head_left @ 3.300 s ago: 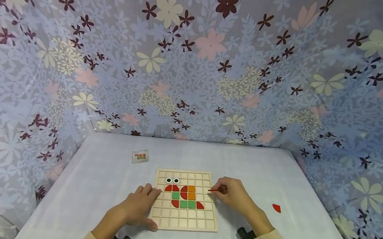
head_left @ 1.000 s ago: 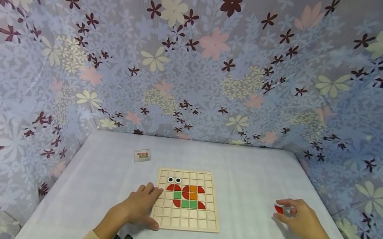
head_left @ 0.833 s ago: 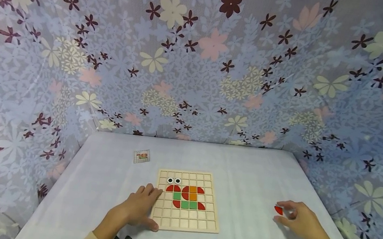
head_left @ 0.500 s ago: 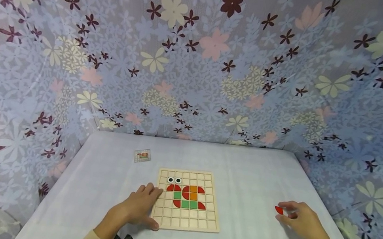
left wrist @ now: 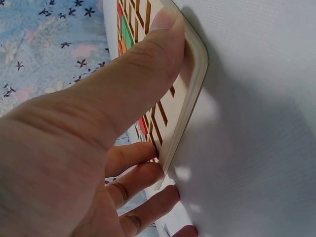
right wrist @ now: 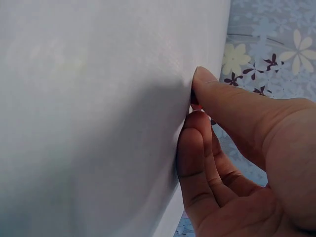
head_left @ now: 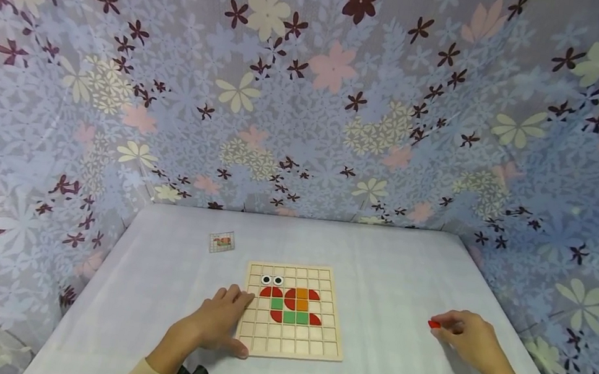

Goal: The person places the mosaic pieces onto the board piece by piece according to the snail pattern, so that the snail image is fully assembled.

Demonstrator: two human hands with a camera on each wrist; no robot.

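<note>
My left hand (head_left: 217,325) rests along the left edge of a square wooden grid board (head_left: 288,346). Its thumb (left wrist: 165,29) lies on the board's near corner, and its fingertips touch the side rim. In the board's cells sit red quarter-round tiles, green square tiles (head_left: 289,317), orange tiles (head_left: 302,300) and two round eye tiles (head_left: 272,280). At the right, my right hand (head_left: 470,338) pinches a red quarter-round tile (head_left: 433,324) between thumb and fingers, near the tabletop. In the right wrist view the fingers hide most of that tile.
A small picture card (head_left: 222,242) with a similar coloured pattern lies behind the board to the left. White cloth covers the table (head_left: 390,273). Flower-print curtains (head_left: 308,119) stand at the back and both sides.
The right hand has left the board, where a red tile now fills a cell at the orange tiles' right, and reached right. Its fingers have closed on the other red tile. The left hand stays put.
</note>
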